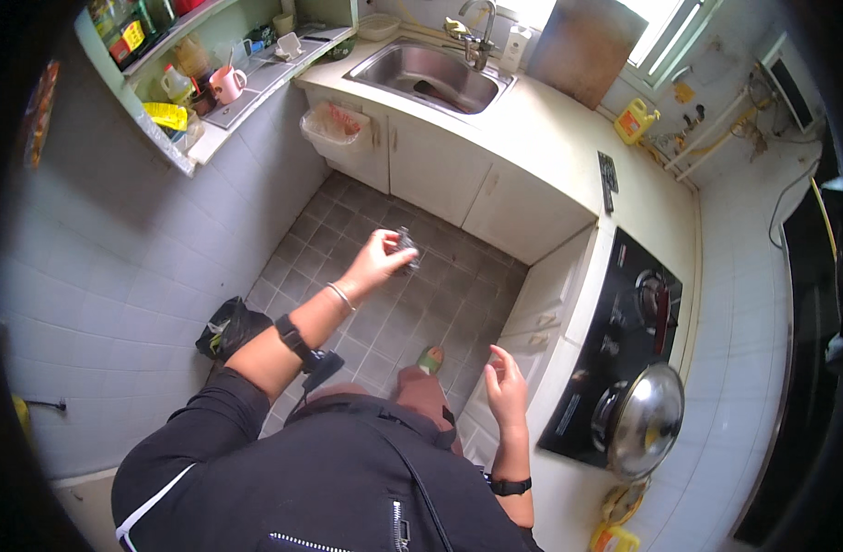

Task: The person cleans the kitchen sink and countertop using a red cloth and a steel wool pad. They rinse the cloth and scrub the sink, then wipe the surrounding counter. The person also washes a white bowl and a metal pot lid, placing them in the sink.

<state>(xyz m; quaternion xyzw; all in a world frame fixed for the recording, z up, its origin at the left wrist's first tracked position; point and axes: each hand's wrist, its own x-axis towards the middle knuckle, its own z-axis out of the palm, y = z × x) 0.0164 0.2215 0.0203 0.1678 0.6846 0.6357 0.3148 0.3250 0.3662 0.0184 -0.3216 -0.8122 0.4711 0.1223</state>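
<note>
My left hand point(377, 261) is out over the tiled floor, its fingers closed round a small dark grey, crumpled-looking thing point(406, 244). Its kind is too small to make out, and the fingers cover part of it. My right hand point(507, 391) is raised beside the white cabinet doors on the right, below the level of the stove. Its fingers are apart and nothing shows in them. The black glass stove point(591, 386) is the nearest thing to its right, bearing a pan under a shiny domed lid point(649, 420).
A steel sink point(378, 75) with a dark item inside is set into the far counter point(555, 129). Below hangs a lined white bin point(334, 138). A black plastic bag point(235, 327) lies by the left wall, under a shelf with a pink mug point(226, 85). A yellow jug point(634, 121) stands far right.
</note>
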